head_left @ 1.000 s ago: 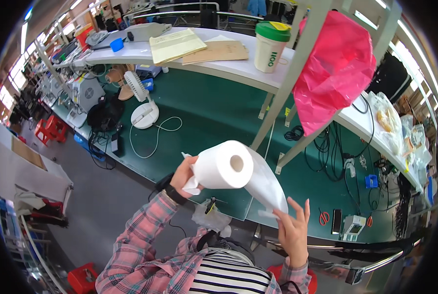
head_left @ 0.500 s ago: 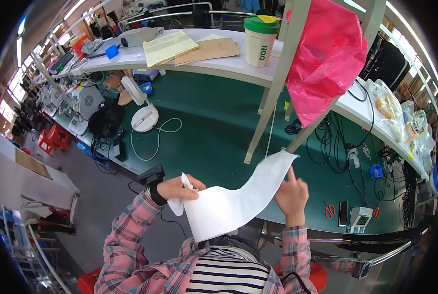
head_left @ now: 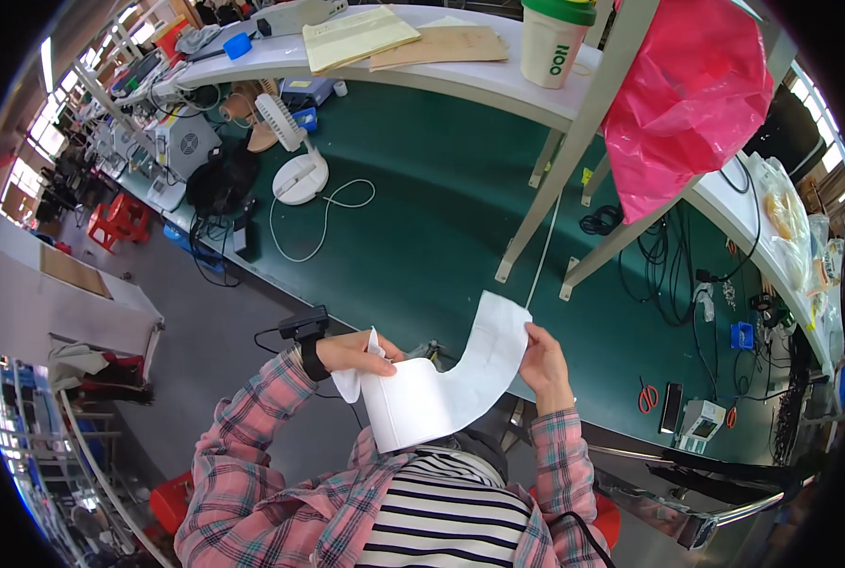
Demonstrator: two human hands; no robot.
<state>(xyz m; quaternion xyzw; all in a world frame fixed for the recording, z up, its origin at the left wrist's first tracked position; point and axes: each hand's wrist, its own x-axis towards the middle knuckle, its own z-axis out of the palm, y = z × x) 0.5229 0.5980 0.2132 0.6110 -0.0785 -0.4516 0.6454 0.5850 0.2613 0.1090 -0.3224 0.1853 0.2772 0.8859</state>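
In front of my chest is a roll of white tissue paper. My left hand is closed on its upper left end, with a crumpled white piece of paper hanging by the fingers. From the roll a loose strip curves up to the right, over the near edge of the green table. My right hand pinches the strip's right edge near its far end; some of its fingers are partly hidden behind the paper.
The green tabletop bears a white fan, black cables, orange-handled scissors, a phone and a small meter. Beside the shelf post hangs a pink plastic bag. On the raised shelf stands a green-lidded cup.
The right fingers were spread behind the strip and now pinch its edge. The strip's free end has shifted left and stands more upright. My left hand still holds the roll. The view has shifted.
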